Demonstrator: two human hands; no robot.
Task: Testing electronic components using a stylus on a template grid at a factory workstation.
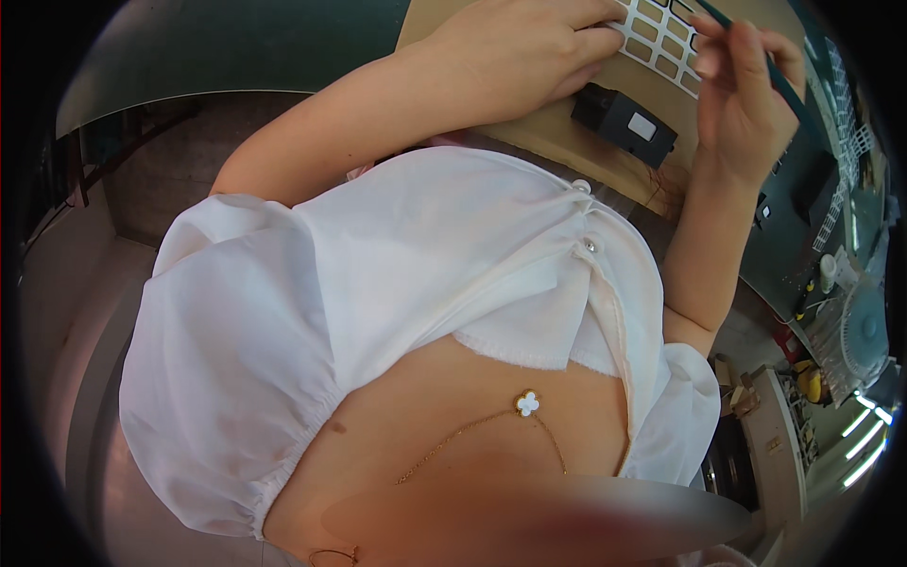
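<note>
My left hand (534, 57) lies at the near left side of a white grid sheet (642, 49), its fingers bent and closed on the sheet's edge. The sheet has rows of rounded rectangular openings, and its far part runs out of the picture. At the sheet's right, my right hand (751, 104) grips a slim dark tool (780, 83) between thumb and fingers. The tool slants up to the left; its tip is hard to make out, so its exact kind cannot be told. Between both hands sits a black box (624, 125) with a pale label.
Brown cardboard (543, 137) lies under the sheet on a dark green table (236, 47). Thin red wires (666, 186) hang by the black box. At the right are white lattice strips (839, 123), a small white bottle (829, 269) and a round fan (864, 331).
</note>
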